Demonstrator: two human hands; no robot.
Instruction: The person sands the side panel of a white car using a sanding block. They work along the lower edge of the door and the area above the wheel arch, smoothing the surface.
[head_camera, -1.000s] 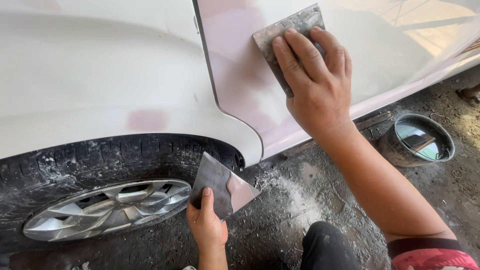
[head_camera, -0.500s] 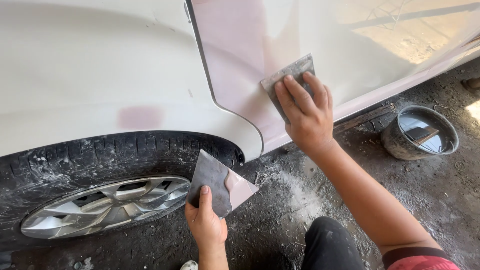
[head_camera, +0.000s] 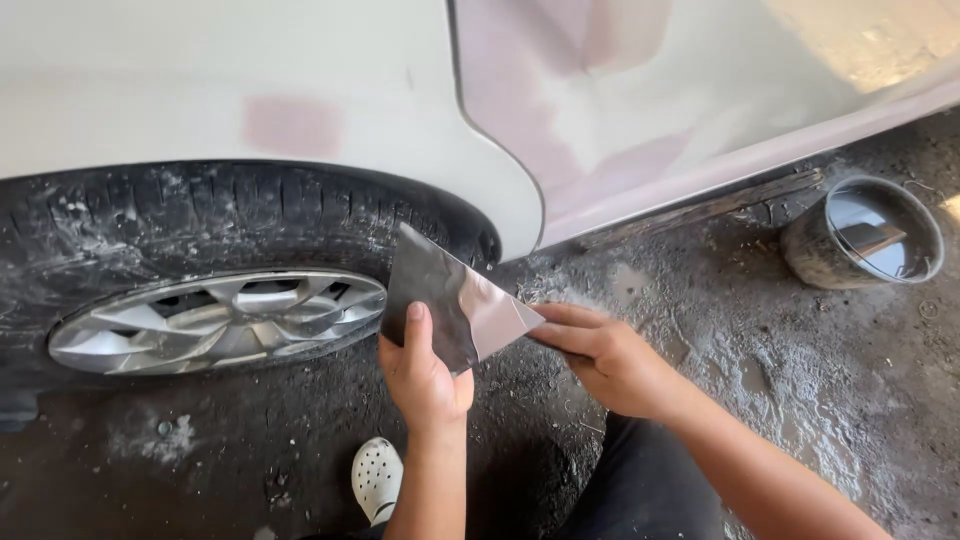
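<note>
My left hand holds a thin, shiny metal plate low in front of the tyre, thumb pressed flat on its face. My right hand is down beside it, fingertips pinching the plate's right corner. The grey pad it held earlier is out of sight. Above stands a white car body: the fender with a pink filler patch, and the door panel with wide pinkish sanded areas.
A dusty tyre with a silver hubcap fills the left. A dirty round bucket of water stands on the rough ground at right. A white perforated clog and my dark trouser knee are below.
My right hand has come off the door panel and dropped to the plate's corner. The grey pad it pressed on the panel is no longer visible. The view shifted down and right.
</note>
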